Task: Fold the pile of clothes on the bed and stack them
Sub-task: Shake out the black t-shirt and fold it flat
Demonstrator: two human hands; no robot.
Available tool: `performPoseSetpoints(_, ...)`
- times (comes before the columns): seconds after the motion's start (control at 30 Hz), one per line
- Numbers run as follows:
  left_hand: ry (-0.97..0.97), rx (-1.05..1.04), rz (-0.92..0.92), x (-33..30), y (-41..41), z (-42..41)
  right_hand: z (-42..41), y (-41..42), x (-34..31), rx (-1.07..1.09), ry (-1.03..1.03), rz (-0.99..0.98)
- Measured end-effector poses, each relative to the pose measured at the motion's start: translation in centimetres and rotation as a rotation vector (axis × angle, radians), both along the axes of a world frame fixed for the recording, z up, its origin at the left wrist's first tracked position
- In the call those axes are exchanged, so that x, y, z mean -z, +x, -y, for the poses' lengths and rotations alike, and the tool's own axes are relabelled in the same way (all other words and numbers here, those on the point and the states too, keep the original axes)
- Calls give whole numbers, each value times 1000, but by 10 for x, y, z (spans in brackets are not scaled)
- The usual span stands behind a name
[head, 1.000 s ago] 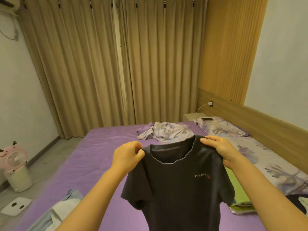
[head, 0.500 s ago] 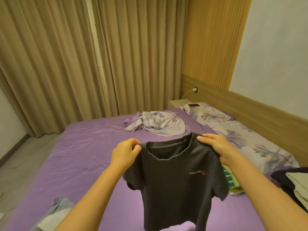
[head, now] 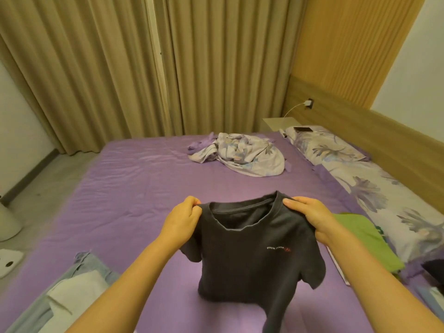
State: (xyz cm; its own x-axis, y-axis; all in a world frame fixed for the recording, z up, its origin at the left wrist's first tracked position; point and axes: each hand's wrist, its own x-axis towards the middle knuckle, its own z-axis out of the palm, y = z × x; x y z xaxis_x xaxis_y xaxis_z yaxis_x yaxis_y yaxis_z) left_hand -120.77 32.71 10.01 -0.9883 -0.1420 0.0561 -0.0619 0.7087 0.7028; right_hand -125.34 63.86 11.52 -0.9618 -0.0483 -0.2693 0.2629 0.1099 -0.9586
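Note:
A dark grey T-shirt (head: pixel 252 260) with a small chest logo hangs in front of me over the purple bed (head: pixel 134 188). My left hand (head: pixel 182 218) pinches its left shoulder and my right hand (head: pixel 310 217) grips its right shoulder. The shirt's hem reaches down to the sheet. A green folded garment (head: pixel 362 239) lies on a stack at the right. Light blue jeans with a white garment (head: pixel 69 292) lie at the lower left.
A crumpled floral cloth (head: pixel 240 156) lies at the far side of the bed. Floral pillows (head: pixel 348 164) line the wooden headboard (head: pixel 384 138) on the right, with a phone (head: pixel 304 129) on one. Curtains close off the back. A white fan base (head: pixel 6 224) stands on the floor at left.
Both hands have lowered the T-shirt toward the bed, and its hem now meets the sheet. The view has tilted down.

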Motion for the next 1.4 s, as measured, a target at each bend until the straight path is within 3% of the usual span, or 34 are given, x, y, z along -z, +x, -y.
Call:
performPoseSetpoints(0.17,116,-95,154,58,0,-20,-2,-27,59,-112,-7,216)
performPoseSetpoints(0.3,148,-6,239,81,0,-11,-14,-35,81,-342,55,324)
performPoseSetpoints(0.5,396,53,471,93,5,-1,-38,-31,101,-564,194,433)
performPoseSetpoints(0.67,524,65,650,101,19,-19,-47,-10,105,-581,146,506)
performPoseSetpoints(0.93,530,179,687,78,55,-32,-56,37,86,-617,122,503)
performPoseSetpoints(1.07,694,292,667,41,77,-31,-64,69,62,-666,2,380)
performPoseSetpoints(1.23,1025,448,551,-12,77,-26,-75,78,31,-519,-365,252)
performPoseSetpoints(1.3,1043,382,573,-9,63,-25,-72,62,28,-499,-296,259)
performPoseSetpoints(1.4,769,179,591,28,34,-29,-59,30,54,-538,85,361)
